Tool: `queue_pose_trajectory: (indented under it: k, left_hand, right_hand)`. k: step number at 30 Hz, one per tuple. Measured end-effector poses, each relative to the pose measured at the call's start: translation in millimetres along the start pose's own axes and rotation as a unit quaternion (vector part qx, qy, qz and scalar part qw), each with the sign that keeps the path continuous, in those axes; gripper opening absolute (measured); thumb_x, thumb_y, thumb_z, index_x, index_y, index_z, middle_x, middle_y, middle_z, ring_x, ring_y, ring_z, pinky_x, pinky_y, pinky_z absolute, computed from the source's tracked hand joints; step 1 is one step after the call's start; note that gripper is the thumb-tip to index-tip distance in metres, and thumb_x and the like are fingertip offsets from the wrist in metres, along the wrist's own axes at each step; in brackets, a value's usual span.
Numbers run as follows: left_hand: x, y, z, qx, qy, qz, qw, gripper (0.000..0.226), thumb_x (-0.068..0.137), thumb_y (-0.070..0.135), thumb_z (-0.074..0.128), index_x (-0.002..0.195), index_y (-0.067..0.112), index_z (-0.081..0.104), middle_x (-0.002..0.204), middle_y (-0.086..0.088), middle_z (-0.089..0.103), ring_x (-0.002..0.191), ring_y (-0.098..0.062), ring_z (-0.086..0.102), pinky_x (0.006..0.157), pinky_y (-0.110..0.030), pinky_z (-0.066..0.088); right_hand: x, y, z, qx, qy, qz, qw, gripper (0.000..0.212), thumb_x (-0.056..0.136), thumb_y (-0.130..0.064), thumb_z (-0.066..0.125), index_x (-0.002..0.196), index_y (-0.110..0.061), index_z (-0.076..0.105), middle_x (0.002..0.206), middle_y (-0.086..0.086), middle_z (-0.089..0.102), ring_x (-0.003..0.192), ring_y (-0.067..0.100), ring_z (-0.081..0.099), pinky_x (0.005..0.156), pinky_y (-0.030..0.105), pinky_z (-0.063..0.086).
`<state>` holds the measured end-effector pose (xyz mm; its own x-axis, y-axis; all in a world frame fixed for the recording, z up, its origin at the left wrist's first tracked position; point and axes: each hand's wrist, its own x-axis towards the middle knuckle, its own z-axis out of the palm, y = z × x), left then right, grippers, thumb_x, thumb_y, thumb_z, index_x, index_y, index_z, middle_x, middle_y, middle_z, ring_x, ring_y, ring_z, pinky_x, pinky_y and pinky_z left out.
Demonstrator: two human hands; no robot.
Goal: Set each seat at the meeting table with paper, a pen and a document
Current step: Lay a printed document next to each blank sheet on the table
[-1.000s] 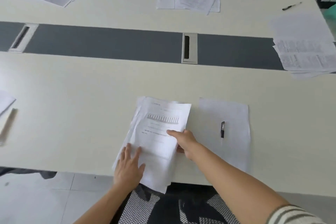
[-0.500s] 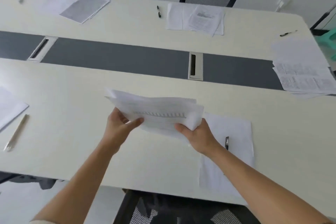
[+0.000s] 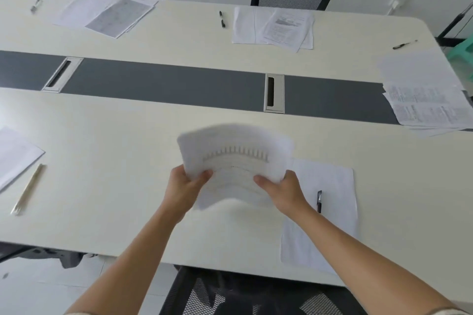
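Two hands, the left hand (image 3: 184,186) and the right hand (image 3: 281,189), are clamped on the side edges of the bent stack of white printed sheets (image 3: 235,156), which lay on the long cream table (image 3: 115,186) a second ago and is now held above it. So the document is not yet laid beside the plain white sheet (image 3: 330,181) and black pen (image 3: 319,201). The print is blurred, and the fingers underneath are hidden.

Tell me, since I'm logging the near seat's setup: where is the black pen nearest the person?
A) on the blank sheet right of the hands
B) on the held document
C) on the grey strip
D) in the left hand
A: the pen lies on the sheet beside the right hand, which with the left hand grips the document.
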<state>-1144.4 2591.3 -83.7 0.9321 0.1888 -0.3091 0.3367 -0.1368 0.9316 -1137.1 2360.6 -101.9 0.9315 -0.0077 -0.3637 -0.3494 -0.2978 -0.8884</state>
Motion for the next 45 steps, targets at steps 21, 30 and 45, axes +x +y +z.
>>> queue_pose_trajectory:
  k: [21,30,45]
  left_hand:
    - [-50,-126,1,0.391,-0.018,-0.18,0.903,0.05,0.089,0.023,0.056,0.135,0.01,0.043,0.13,-0.01,0.046,0.118,-0.026,0.046,0.096,-0.037,0.044]
    - [-53,-132,2,0.441,-0.063,-0.11,0.889,0.056,0.086,0.027,0.06,0.137,0.013,0.042,0.129,-0.005,0.047,0.114,-0.021,0.05,0.087,-0.032,0.049]
    - [-46,-134,18,0.649,-0.258,0.051,0.714,0.09,0.082,0.053,0.063,0.151,0.035,0.01,0.16,-0.009,-0.016,0.147,-0.038,-0.01,0.12,-0.043,0.016]
  right_hand:
    - [-6,69,16,-0.201,-0.05,0.267,0.941,0.067,0.089,-0.036,0.059,0.144,-0.008,0.033,0.143,0.009,0.046,0.126,0.029,0.05,0.092,0.035,0.045]
    - [-39,96,15,-0.169,-0.061,0.252,0.951,0.064,0.088,-0.034,0.059,0.145,-0.013,0.038,0.14,0.005,0.052,0.118,0.021,0.057,0.099,0.037,0.05]
    - [-44,146,-64,-0.495,-0.04,0.157,0.854,0.096,0.078,-0.057,0.068,0.153,-0.037,0.011,0.164,0.008,-0.01,0.15,0.035,-0.007,0.115,0.052,0.026]
